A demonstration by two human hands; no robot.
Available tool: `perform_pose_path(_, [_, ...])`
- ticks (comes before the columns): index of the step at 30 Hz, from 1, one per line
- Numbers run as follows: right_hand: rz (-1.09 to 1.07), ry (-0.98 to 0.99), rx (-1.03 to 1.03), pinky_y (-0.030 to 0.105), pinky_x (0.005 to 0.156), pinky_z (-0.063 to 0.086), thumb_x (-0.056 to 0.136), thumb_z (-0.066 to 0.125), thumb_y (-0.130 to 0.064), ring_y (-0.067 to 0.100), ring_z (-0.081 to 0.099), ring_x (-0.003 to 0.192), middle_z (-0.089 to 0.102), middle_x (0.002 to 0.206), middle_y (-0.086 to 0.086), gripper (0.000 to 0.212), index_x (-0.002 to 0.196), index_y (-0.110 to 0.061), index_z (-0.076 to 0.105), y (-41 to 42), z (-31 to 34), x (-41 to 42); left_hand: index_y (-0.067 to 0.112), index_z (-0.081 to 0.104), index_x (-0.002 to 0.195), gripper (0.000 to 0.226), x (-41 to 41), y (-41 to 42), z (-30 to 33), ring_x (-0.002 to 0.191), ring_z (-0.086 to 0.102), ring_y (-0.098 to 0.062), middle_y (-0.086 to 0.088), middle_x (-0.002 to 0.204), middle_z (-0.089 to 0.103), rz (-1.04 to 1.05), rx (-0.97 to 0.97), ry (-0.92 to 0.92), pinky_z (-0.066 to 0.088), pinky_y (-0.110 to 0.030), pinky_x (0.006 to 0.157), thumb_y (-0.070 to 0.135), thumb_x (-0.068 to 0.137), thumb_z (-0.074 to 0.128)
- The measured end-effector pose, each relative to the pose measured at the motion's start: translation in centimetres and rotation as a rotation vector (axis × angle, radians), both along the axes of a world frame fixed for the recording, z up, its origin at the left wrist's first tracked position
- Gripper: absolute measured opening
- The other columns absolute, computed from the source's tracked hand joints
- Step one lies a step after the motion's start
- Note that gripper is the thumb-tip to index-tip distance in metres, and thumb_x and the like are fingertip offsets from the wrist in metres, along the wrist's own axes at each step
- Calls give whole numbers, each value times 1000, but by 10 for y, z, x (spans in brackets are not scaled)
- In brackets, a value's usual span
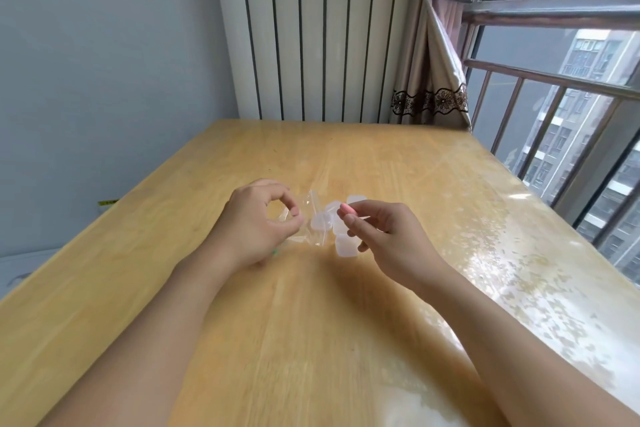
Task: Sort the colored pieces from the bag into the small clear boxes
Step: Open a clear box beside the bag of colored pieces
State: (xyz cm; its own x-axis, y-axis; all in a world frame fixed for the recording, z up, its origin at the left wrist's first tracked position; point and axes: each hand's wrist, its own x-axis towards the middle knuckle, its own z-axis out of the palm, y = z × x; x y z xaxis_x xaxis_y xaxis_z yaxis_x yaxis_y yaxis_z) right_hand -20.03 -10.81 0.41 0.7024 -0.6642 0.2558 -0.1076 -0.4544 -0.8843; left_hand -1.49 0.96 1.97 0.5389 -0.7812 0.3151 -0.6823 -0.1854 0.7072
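At the centre of the frame, the left hand point(258, 218) pinches the clear bag point(304, 222) between thumb and forefinger, holding its mouth just above the wooden table point(311, 322). The right hand point(381, 232) grips a small pink piece point(347, 209) at its fingertips, over a cluster of small clear boxes point(341, 229) just right of the bag. A speck of green, perhaps another piece, peeks out below the left hand.
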Motion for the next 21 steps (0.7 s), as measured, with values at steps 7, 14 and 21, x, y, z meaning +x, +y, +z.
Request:
perform_pose_path(7, [105,145,-86,38,63,50,100,58,-46,34,62,73,73,92,16,25,107,-29,75,8,-6,14,25,68,80,14,26,6,-1,80,73,-26,-1,94,74,29,-14,226,61,-50,75,36,84,75])
perform_pose_path(14, [347,102,166,26,61,44,100,60,-39,9,56,72,72,87,-6,28,107,-18,78,16,4,6,17,76,98,9,18,3,0,91,72,-10,3,101,77,-139,-41,343,59,-24,72,22,93,70])
perform_pose_path(21, [81,-34,-12,30,53,48,96,64,-35,10,62,64,78,90,3,24,105,-17,77,-3,24,-14,24,77,94,7,-10,1,9,96,69,2,11,106,76,-208,-238,247,55,-19,67,21,89,73])
